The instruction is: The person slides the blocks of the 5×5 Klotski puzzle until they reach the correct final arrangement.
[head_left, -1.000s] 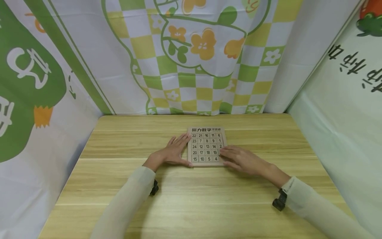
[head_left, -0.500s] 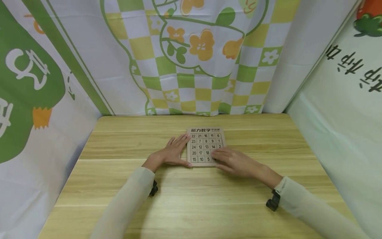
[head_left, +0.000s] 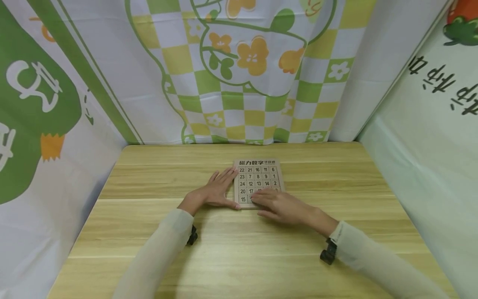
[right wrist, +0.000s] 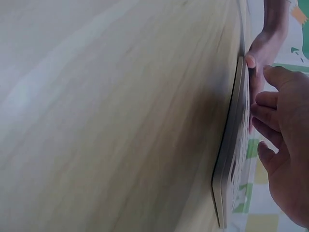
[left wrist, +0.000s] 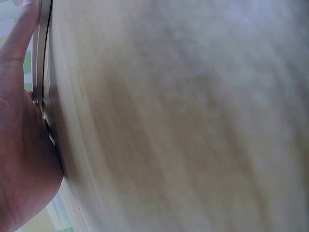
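Note:
A wooden sliding number puzzle [head_left: 258, 176] lies flat on the table, its numbered tiles set in a square frame with dark Chinese lettering along the top. My left hand [head_left: 215, 193] rests at its left side, thumb at the lower left corner and fingers spread along the edge. Over the bottom rows is my right hand [head_left: 285, 206], its fingertips on the tiles near the second column, covering much of the lowest row. In the right wrist view the right hand's [right wrist: 289, 130] fingers are slightly bent above the board [right wrist: 231, 154], with nothing gripped.
The pale wooden table [head_left: 224, 249] stretches around the puzzle. A checkered, flowered curtain [head_left: 254, 108] hangs at its back edge. Printed white cloths stand at the left [head_left: 97, 166] and right [head_left: 418, 166]. Small black cameras are strapped to both wrists.
My right hand has slid leftward along the puzzle's bottom rows, from the right edge to near the second column. The left hand has stayed at the left edge.

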{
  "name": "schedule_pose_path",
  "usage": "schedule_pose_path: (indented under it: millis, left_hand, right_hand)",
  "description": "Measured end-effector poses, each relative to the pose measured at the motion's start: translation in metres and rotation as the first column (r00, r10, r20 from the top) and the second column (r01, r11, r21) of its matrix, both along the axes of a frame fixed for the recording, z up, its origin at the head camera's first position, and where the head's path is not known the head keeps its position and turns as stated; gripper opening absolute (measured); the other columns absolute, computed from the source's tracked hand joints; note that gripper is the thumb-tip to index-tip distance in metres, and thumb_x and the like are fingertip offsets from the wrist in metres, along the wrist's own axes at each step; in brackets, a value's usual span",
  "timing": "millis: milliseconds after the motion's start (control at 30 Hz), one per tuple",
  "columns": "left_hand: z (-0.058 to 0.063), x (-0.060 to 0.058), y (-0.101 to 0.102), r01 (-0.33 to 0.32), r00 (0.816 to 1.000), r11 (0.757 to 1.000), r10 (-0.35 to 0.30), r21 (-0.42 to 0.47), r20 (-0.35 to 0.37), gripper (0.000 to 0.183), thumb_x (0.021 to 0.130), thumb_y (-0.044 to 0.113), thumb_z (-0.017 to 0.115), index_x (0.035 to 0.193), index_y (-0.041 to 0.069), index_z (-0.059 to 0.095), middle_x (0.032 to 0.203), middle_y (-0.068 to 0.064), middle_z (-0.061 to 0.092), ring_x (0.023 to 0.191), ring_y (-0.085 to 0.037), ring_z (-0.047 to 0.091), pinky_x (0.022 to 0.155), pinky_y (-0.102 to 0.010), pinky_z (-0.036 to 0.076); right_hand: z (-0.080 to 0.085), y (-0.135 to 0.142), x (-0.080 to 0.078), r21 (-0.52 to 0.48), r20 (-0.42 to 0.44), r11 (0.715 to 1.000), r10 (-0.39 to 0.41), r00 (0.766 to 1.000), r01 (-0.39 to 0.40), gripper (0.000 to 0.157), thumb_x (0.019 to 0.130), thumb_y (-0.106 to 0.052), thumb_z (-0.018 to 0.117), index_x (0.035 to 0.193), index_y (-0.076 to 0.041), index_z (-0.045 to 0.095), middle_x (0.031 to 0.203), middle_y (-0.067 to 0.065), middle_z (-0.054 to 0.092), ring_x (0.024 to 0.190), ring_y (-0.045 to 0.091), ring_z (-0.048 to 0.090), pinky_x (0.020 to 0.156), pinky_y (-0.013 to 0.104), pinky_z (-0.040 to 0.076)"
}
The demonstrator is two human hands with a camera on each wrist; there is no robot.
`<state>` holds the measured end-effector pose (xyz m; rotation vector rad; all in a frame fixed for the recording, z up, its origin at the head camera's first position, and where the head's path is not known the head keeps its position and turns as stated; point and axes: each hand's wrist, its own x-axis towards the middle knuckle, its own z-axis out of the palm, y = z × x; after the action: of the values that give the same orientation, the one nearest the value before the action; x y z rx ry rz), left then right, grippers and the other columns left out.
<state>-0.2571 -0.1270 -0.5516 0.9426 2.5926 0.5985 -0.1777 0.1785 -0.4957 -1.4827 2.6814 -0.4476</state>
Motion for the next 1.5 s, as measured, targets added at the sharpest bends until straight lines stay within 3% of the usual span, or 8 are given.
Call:
schedule_pose_path:
  millis: [367, 667, 900, 1167, 1500]
  left_hand:
    - [0.010, 0.005, 0.000, 0.010, 1.000, 1.000, -0.010, 0.004, 0.006, 0.139, 0.077, 0.090, 0.065, 0.171, 0.017, -0.005, 0.178, -0.005, -0.011, 0.165, -0.025, -0.011, 0.130, -0.053, -0.013]
    - [0.020, 0.009, 0.002, 0.019, 1.000, 1.000, -0.019, -0.019, -0.014, 0.136, 0.081, 0.085, 0.067, 0.171, 0.011, -0.002, 0.179, -0.010, -0.007, 0.165, -0.031, -0.006, 0.131, -0.058, -0.005]
    - [0.010, 0.005, 0.001, 0.011, 1.000, 1.000, -0.011, -0.006, 0.007, 0.139, 0.077, 0.091, 0.064, 0.171, 0.017, -0.005, 0.178, -0.003, -0.013, 0.164, -0.023, -0.012, 0.130, -0.054, -0.013]
    - [0.001, 0.000, 0.001, 0.007, 1.000, 1.000, -0.007, -0.016, -0.014, 0.141, 0.074, 0.093, 0.065, 0.172, 0.019, -0.005, 0.178, -0.002, -0.012, 0.164, -0.021, -0.011, 0.131, -0.053, -0.011]
    - [-0.001, -0.001, 0.000, -0.006, 1.000, 1.000, 0.006, -0.025, -0.013, 0.141, 0.074, 0.091, 0.067, 0.172, 0.019, -0.005, 0.178, 0.000, -0.012, 0.164, -0.019, -0.012, 0.130, -0.051, -0.012]
  right_hand:
    - [-0.004, -0.020, 0.001, 0.021, 0.015, 0.999, 0.028, 0.999, -0.028, 0.055, 0.110, -0.041, 0.056, 0.155, -0.008, 0.054, 0.159, 0.012, 0.053, 0.149, 0.033, 0.048, 0.126, 0.053, 0.034]
    - [-0.007, -0.021, 0.000, 0.035, 0.013, 0.999, 0.031, 0.999, -0.031, 0.056, 0.110, -0.039, 0.058, 0.156, -0.008, 0.052, 0.161, 0.012, 0.051, 0.149, 0.034, 0.047, 0.126, 0.052, 0.033]
    - [-0.006, -0.012, 0.002, 0.004, 0.006, 1.000, 0.028, 1.000, -0.028, 0.054, 0.108, -0.035, 0.062, 0.154, -0.007, 0.055, 0.158, 0.014, 0.053, 0.147, 0.037, 0.050, 0.123, 0.056, 0.036]
    - [-0.003, 0.005, 0.004, -0.011, -0.024, 1.000, 0.018, 1.000, -0.018, 0.050, 0.106, -0.031, 0.065, 0.149, -0.004, 0.060, 0.153, 0.016, 0.058, 0.142, 0.036, 0.055, 0.119, 0.056, 0.042]
    - [0.003, 0.013, 0.003, 0.009, 0.007, 1.000, 0.002, 1.000, -0.002, 0.051, 0.107, -0.034, 0.064, 0.149, -0.007, 0.060, 0.154, 0.013, 0.058, 0.141, 0.035, 0.056, 0.120, 0.054, 0.042]
